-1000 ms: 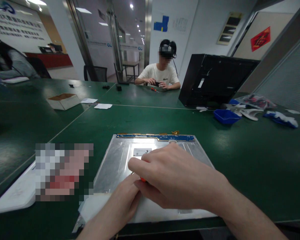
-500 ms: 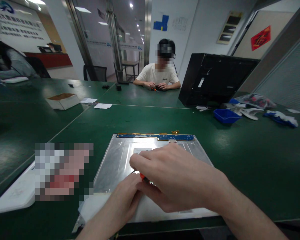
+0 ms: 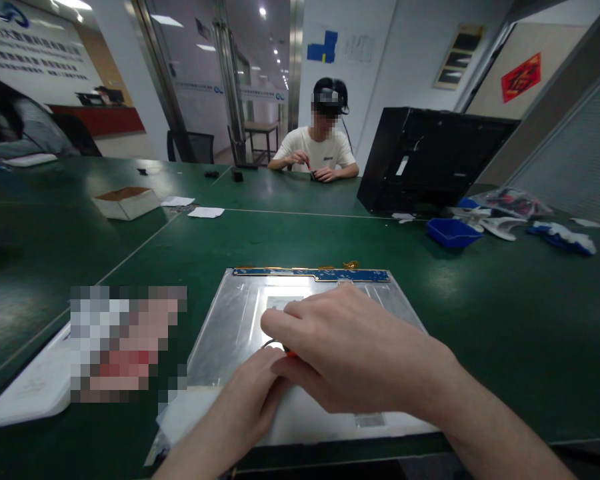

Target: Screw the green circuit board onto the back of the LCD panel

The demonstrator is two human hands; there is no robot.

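A display panel (image 3: 215, 333) with a silvery metal back lies flat on the table in front of me. A narrow blue circuit board (image 3: 280, 273) runs along its far edge. My right hand (image 3: 350, 350), over the panel's middle, is closed around an orange-and-black tool handle (image 3: 291, 353); most of the tool is hidden under the fingers. My left hand (image 3: 257, 373) is low over the panel, against my right hand, its fingers hidden from view. A thin dark wire (image 3: 269, 343) curves out beside them. Whitish translucent film (image 3: 187, 410) covers the panel's near left corner.
Left of the panel lie a white flat object (image 3: 35, 387) and a blurred-out item (image 3: 130, 347). Farther off are a cardboard box (image 3: 127, 205), papers (image 3: 206, 212), a black monitor (image 3: 430, 160) and a blue tray (image 3: 453, 232). A person (image 3: 323, 143) sits across the green table (image 3: 280, 237).
My right hand has turned slightly over the tool, so less of the orange handle shows. Across the table, the person has raised one hand with a red tool upright.
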